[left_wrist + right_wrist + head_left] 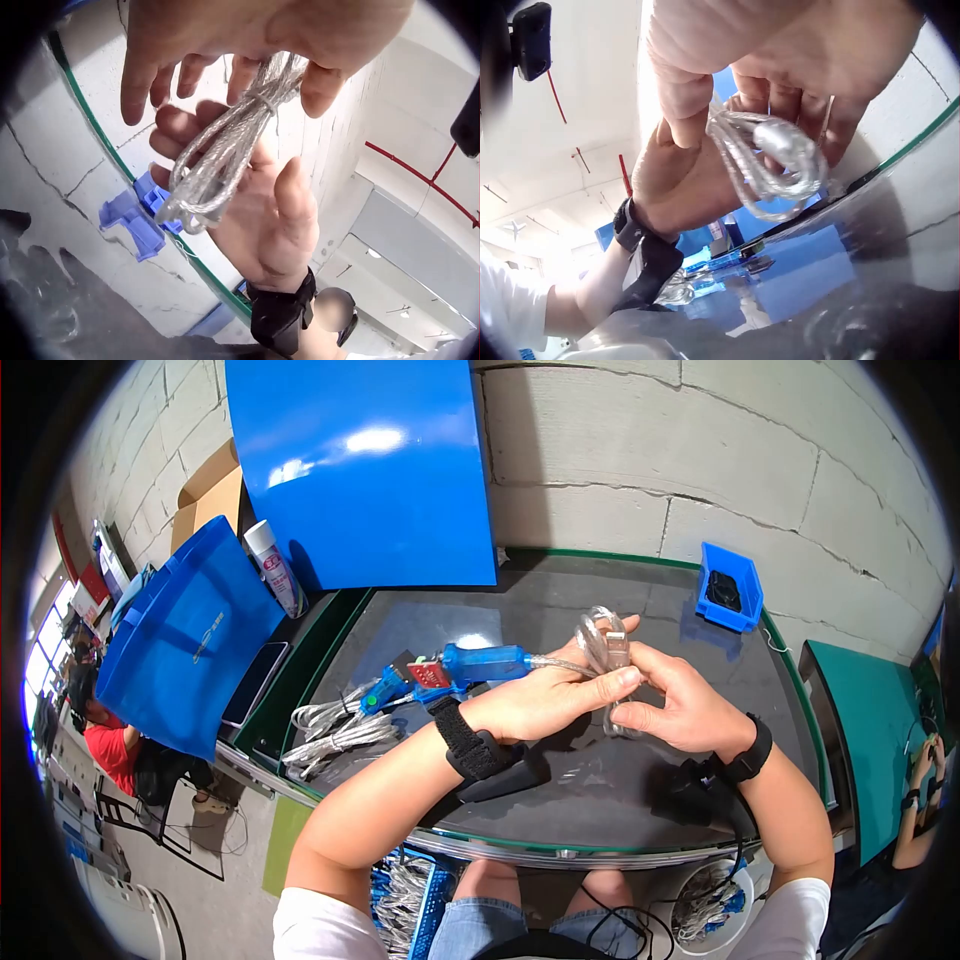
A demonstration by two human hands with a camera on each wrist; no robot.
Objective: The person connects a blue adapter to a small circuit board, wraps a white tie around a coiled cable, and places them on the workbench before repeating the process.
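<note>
My left hand [555, 698] holds a coiled, clear-jacketed silver cable [217, 161] between thumb and fingers, close to the thin tie round the coil. A USB plug [617, 644] shows at the coil. From it the cable runs back to a translucent blue adapter [487, 663] lying over my left forearm, near a red label [428, 675]. My right hand [690, 705] is close against the coil, its fingers [176, 135] behind the loops and its thumb apart from them in the left wrist view. Both wrists wear black bands.
More blue adapters [385, 688] and bundled cables [345, 735] lie on the dark table [730, 750] at left. A blue bin [745, 615] with black items stands back right. Below are a blue basket [435, 905] and white bucket [740, 930] of cables. A spray can [277, 570] stands left.
</note>
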